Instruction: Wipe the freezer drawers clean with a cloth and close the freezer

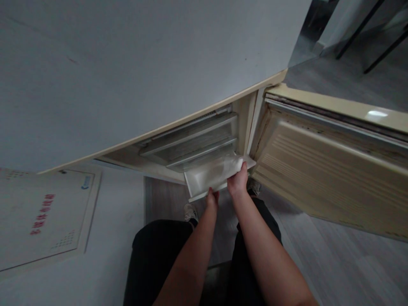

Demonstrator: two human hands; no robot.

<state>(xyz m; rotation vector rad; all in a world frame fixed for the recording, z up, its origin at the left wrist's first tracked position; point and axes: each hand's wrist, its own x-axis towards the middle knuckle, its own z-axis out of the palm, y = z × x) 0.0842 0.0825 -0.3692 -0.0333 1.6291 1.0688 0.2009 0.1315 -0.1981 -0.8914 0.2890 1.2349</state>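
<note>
A pale pull-out freezer drawer [195, 196] sticks out from the lowest visible level of the open compartment. My left hand [212, 198] is closed on the drawer's front edge, thumb on top. At the drawer's right end is my right hand [238, 179], its fingers closed round a white, wrinkled cloth [236, 165] that may be paper. The cloth touches or lies just over the drawer's right side; which of these I cannot tell. More clear-fronted drawers [194, 138] sit shut above it.
The freezer door [331, 170] hangs wide open on the right. A pale cabinet side [143, 63] fills the upper left. On the left wall is a white panel [41, 216] with red lettering. My feet and knees are close below, on grey wood-look flooring [290, 238]. Thin dark legs [360, 32] stand at upper right.
</note>
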